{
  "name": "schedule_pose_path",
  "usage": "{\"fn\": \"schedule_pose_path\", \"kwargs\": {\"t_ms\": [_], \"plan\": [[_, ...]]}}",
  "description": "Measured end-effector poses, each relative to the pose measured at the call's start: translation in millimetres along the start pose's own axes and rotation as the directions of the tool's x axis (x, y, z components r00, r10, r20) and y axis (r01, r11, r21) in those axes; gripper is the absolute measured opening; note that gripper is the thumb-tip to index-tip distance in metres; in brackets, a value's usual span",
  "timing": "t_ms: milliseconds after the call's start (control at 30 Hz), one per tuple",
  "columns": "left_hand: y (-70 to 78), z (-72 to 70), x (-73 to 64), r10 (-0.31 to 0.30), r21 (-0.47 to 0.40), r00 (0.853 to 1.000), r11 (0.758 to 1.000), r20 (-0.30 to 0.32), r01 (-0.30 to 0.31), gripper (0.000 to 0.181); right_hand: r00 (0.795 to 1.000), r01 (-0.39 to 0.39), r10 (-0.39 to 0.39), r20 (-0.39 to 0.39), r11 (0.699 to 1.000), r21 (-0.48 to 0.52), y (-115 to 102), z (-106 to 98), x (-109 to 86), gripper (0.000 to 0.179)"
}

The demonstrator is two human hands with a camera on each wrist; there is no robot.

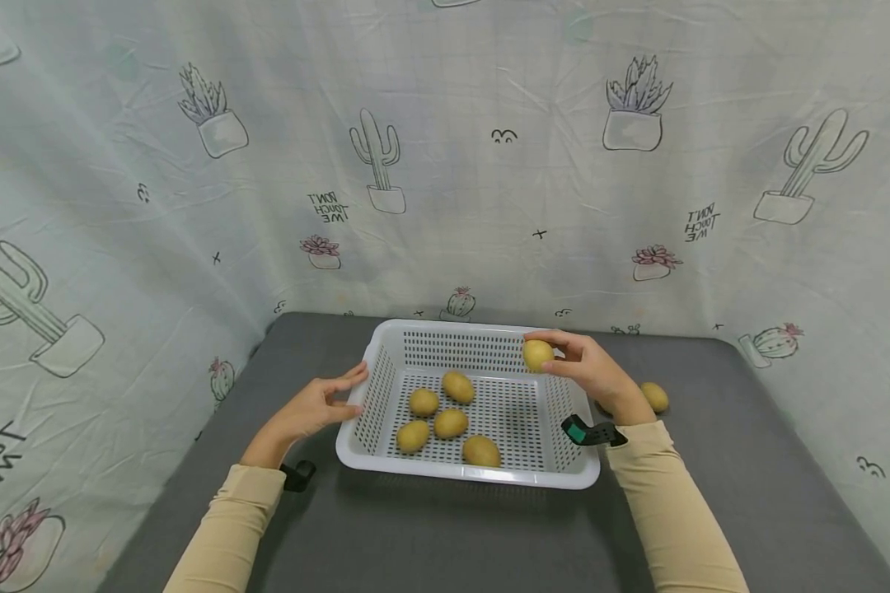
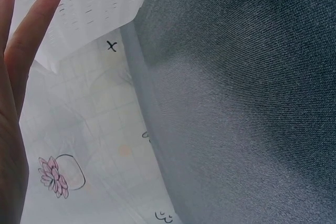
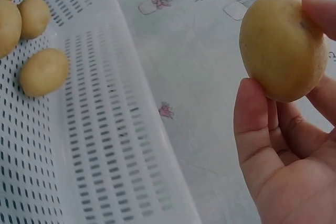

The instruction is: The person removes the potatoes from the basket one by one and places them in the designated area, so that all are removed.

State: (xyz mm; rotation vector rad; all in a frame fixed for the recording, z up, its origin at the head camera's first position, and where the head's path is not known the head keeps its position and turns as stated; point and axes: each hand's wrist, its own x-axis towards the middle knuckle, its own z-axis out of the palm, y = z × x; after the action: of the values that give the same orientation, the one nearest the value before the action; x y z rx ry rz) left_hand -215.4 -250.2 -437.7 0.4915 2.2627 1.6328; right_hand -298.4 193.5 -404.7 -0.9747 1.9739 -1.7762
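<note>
A white perforated plastic basket point(image 1: 469, 475) stands on the grey table with several yellow potatoes point(image 1: 451, 423) lying on its floor. Above its back right part, my right hand point(image 1: 589, 371) pinches one potato point(image 1: 538, 356) between thumb and fingertips. The right wrist view shows this held potato point(image 3: 283, 46) up close, with the basket point(image 3: 121, 129) to its left. My left hand point(image 1: 315, 409) is at the basket's left rim, its fingers extended along the edge. In the left wrist view straight fingers point(image 2: 34, 30) overlap the basket wall point(image 2: 100, 3).
Another potato point(image 1: 654, 397) lies on the table point(image 1: 445, 543) to the right of the basket, beyond my right wrist. A second one beside it is mostly hidden by that wrist. A white curtain point(image 1: 460, 206) printed with cacti hangs around the table's back and sides.
</note>
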Motion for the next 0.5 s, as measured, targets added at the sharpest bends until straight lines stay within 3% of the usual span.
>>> {"fn": "schedule_pose_path", "kwargs": {"t_ms": [500], "plan": [[-2.9, 0.3, 0.6, -0.002, 0.000, 1.000, 1.000, -0.008, 0.002, 0.071, 0.995, 0.034, -0.035, -0.092, 0.999, -0.008, -2.2, -30.6, -33.0, 0.046]]}}
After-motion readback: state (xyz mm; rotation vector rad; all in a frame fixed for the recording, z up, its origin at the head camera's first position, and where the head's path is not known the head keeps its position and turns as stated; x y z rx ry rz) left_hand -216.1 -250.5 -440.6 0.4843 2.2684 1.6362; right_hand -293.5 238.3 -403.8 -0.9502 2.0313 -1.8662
